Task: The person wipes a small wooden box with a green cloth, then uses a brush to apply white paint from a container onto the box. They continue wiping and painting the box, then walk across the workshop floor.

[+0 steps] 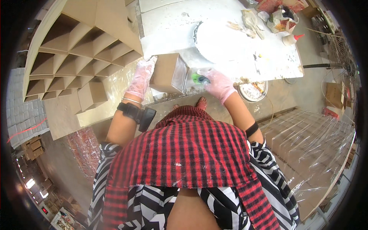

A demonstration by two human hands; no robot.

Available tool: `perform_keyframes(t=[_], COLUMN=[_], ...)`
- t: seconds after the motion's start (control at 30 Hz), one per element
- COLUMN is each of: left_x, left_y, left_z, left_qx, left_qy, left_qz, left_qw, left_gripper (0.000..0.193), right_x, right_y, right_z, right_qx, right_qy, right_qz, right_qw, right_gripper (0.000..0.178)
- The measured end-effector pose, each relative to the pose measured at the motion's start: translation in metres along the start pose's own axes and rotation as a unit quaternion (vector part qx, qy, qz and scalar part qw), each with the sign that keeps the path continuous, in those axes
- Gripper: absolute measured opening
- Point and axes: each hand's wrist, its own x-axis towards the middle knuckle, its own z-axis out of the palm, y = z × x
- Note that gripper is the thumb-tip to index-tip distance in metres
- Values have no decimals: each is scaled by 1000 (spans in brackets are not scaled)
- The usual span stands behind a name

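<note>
A brown box (163,73) sits at the near edge of the white work table, its right face smeared whitish. My left hand (142,76), in a thin, white-smeared glove, grips the box along its left side; the fingertips reach its far left corner. Just right of the box is my right hand (218,83), gloved too, with its fingers closed round a small tool with a green and dark blue end (200,79). Most of that tool is hidden by the hand, so its kind cannot be made out.
A stack of brown open-fronted boxes (73,57) stands at the left. On the table (165,34) are a large white round tub (220,40) and a red-tipped bottle (292,39). A bucket (253,92) stands below its near edge. Film-wrapped goods (306,142) lie at the right.
</note>
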Motion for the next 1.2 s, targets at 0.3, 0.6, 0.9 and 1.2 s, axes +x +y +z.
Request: perform_keyframes(t=[0.3,0.6,0.9,1.2], left_x=[2,-3,-22,-33], left_y=[0,-11,-5,10], left_z=[-3,-6,-3,-14], left_qx=[50,47,33,110], left_qy=[-4,0,28,62], left_qz=[37,2,71,121], left_qw=[998,999,997,985], left_gripper=[35,33,32,38], right_x=[32,22,-4,-30], right_y=[-26,-29,-26,26], right_z=[12,7,26,3], right_qx=[-108,-43,42,366], right_qy=[-146,-135,-150,-48], right_qz=[21,14,-109,77], right_qw=[983,990,982,926], right_gripper=[38,35,29,44])
